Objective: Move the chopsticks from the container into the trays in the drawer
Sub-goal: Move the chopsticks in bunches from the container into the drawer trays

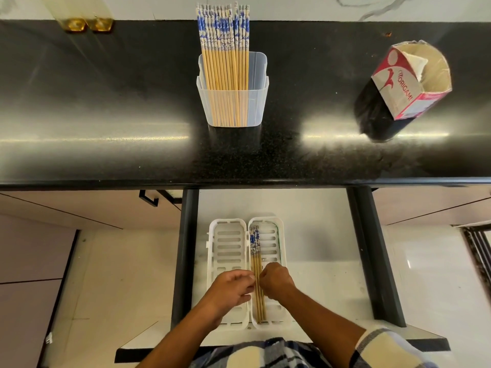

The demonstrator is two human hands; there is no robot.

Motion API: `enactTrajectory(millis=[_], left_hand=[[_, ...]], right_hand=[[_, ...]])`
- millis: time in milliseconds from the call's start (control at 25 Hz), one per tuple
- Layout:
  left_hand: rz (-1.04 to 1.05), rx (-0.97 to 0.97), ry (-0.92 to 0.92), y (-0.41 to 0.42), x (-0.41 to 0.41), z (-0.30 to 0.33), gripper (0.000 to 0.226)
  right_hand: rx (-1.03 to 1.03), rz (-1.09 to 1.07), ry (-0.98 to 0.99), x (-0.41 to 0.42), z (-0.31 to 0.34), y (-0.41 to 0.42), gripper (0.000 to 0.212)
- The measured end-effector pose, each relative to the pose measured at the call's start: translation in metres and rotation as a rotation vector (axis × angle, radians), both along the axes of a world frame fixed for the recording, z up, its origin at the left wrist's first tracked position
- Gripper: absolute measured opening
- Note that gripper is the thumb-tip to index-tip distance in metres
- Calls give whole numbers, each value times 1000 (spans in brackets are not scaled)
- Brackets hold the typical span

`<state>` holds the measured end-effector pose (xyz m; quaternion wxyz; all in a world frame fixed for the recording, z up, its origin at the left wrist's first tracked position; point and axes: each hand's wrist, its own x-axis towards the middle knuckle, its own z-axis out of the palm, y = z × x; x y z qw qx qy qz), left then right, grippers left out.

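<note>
A clear plastic container (255, 83) on the black counter holds several bamboo chopsticks (225, 57) with blue-and-white tops, standing upright. Below, the open drawer (318, 235) holds two white slotted trays side by side. The left tray (228, 243) has no chopsticks in it. In the right tray (273, 243) a few chopsticks (255, 251) lie lengthwise along its left side. My left hand (233, 288) and my right hand (276, 281) sit on either side of those chopsticks, fingers curled and pinching them near the middle.
A torn red-and-white tissue carton (409, 83) lies tilted on the counter at the right. Two amber glass pieces (87, 23) stand at the back left. A dark drawer rail (372, 248) borders the drawer's right side; a cabinet handle (148, 199) is at the left.
</note>
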<state>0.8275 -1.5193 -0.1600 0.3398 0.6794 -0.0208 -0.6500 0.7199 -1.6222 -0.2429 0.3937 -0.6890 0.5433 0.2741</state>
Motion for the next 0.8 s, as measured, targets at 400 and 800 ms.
enactTrajectory(millis=[400,800], left_hand=[[203,-221,-52,-50,74,67,22],[123,-768,-843,-256,235,242,18]], right_hand=[[65,-304,-431,34,114,-64,14],[-510,-278,-966,206,301,-297,18]])
